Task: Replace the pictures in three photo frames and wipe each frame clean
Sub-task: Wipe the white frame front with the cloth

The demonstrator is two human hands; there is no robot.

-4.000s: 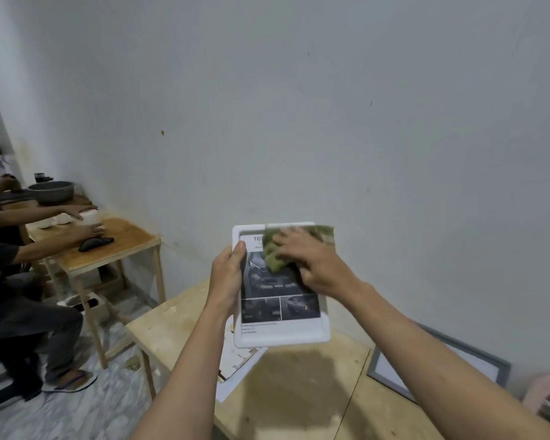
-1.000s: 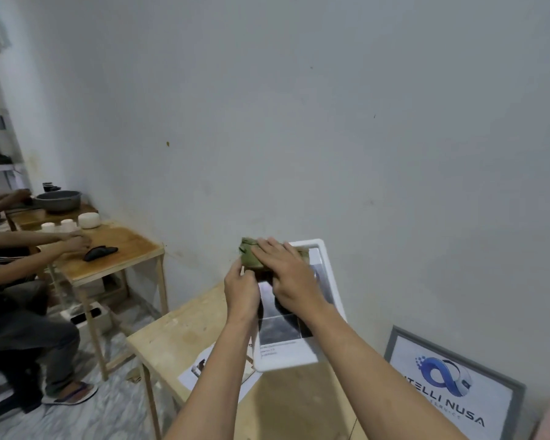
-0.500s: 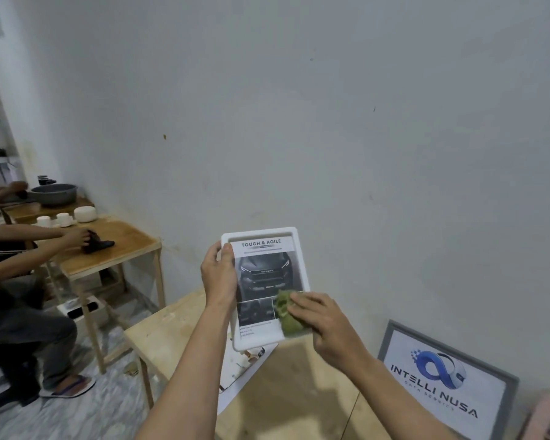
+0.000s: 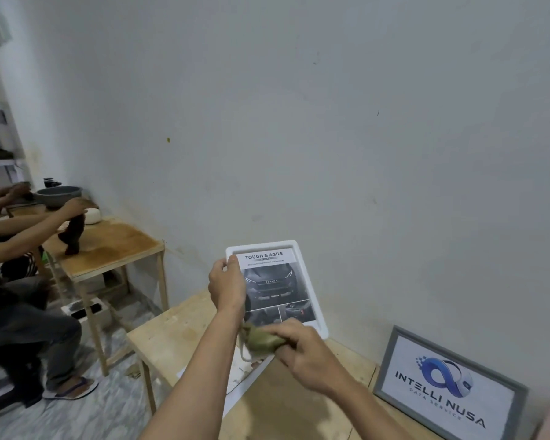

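White plastic forms the border of the photo frame [image 4: 311, 290] seen from the head camera, held upright above the near wooden table [image 4: 185, 325] and in front of the pale wall [image 4: 331, 122]. Its picture shows a dark car under the heading "TOUGH & AGILE". The left hand [image 4: 226, 285] grips the frame's left edge, thumb laid over the front border near the top corner and fingers curled behind. The right hand [image 4: 308, 350] pinches a bunched olive-green cloth [image 4: 262, 341] and holds it against the frame's bottom-left corner, at the lower edge.

Under the frame, loose printed sheets [image 4: 245, 373] lie on the table and stick out past its front edge. A 2nd frame, grey, with an "INTELLI NUSA" logo print [image 4: 448, 389], leans against the wall at the table's right end, well apart from the hands.

To the left, another wooden table [image 4: 115, 246] carries a grey bowl [image 4: 58, 195] and a white round container [image 4: 92, 215]. Seated people reach over it, 1 hand [image 4: 75, 208] holding a dark object [image 4: 73, 233] upright on the tabletop.
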